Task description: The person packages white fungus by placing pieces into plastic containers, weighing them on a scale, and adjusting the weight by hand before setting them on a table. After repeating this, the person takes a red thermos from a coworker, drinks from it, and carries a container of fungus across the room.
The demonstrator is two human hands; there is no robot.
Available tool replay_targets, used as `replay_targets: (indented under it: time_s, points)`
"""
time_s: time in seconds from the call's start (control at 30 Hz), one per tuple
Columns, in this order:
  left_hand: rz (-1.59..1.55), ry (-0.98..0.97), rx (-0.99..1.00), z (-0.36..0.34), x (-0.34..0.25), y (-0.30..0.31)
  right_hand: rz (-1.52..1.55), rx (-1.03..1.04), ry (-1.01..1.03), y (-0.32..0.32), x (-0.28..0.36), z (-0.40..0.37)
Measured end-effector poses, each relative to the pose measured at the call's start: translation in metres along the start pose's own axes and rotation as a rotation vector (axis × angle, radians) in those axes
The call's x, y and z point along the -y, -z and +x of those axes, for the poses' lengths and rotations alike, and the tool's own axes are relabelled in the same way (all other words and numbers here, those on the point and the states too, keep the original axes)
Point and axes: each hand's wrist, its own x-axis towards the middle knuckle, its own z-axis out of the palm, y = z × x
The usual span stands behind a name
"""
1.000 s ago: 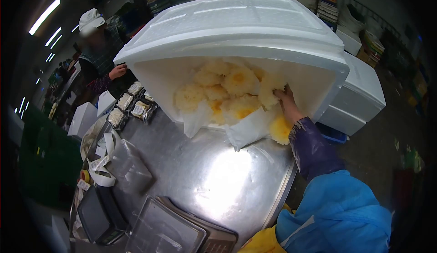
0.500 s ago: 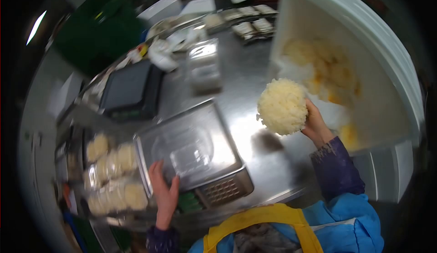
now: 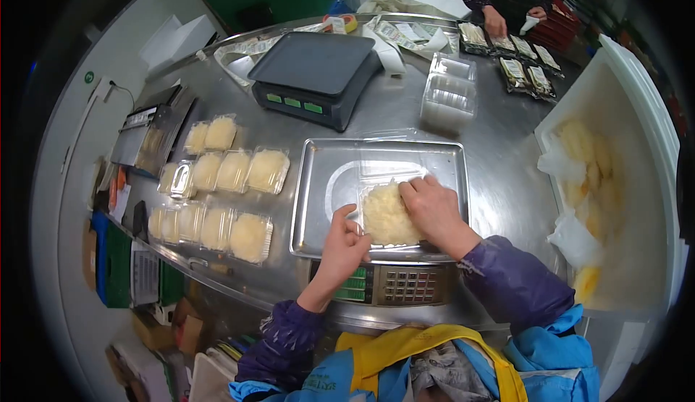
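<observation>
A pale, frilly clump of food (image 3: 389, 214) lies in an open clear plastic box (image 3: 391, 175). The box rests on the metal pan (image 3: 329, 178) of a scale, its lid raised toward the far side. My right hand (image 3: 436, 212) presses bent fingers around the clump's upper right side. At the box's left edge, my left hand (image 3: 346, 246) has curled fingers and its thumb against the near left corner. The scale's keypad (image 3: 410, 286) shows below the pan. The fingertips under the clump are hidden.
Filled clear boxes (image 3: 251, 238) stand in rows on the left. Behind are a dark scale (image 3: 311, 65), stacked clear boxes (image 3: 449, 94) and label strips (image 3: 394, 36). A white tub (image 3: 644, 98) holds more pale food at right. Another person's hand (image 3: 495, 22) touches dark packs (image 3: 514, 73).
The right hand has brought the pale clump from beside the tub into the box on the pan. The left hand has moved to the box's edge. The view has turned and shifted.
</observation>
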Motion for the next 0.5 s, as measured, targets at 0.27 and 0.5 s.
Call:
replay_targets:
  time_s: [0.27,0.5]
  points:
    - [-0.008,-0.019,-0.034,-0.003,-0.018,0.023,0.464,-0.310,-0.243,0.024,-0.032,-0.017]
    - [0.015,-0.119,-0.162,-0.004,-0.026,0.055,0.682,-0.269,-0.380,0.032,-0.068,-0.059]
